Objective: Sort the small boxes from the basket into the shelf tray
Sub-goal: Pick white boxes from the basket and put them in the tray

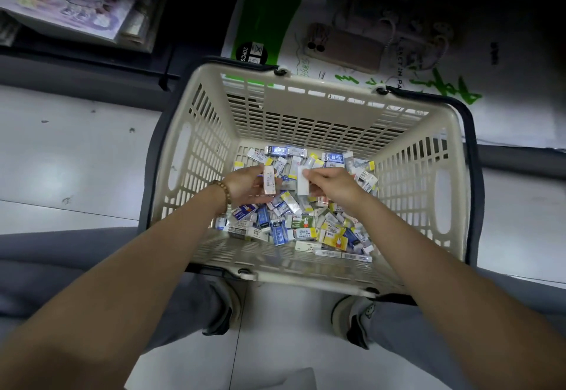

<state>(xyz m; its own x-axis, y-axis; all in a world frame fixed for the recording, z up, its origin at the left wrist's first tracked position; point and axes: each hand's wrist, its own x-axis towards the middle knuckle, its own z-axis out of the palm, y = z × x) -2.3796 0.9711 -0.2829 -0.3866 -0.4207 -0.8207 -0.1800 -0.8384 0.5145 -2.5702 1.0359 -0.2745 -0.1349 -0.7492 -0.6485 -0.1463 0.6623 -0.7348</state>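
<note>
Gripping a labelled box (269, 181), left hand (246, 187) nears right hand (335, 189) (pinching white box (303, 182)) over basket (321, 87).

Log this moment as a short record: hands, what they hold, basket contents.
left hand: holds a printed white box above the pile
right hand: pinches a plain white box
basket: cream, slatted, on the floor
pile: many small boxes loose on the basket bottom

Pale tiled floor (61, 160) — glossy, scuffed; dark shelf base (85, 74) upper left; dim light beyond
</note>
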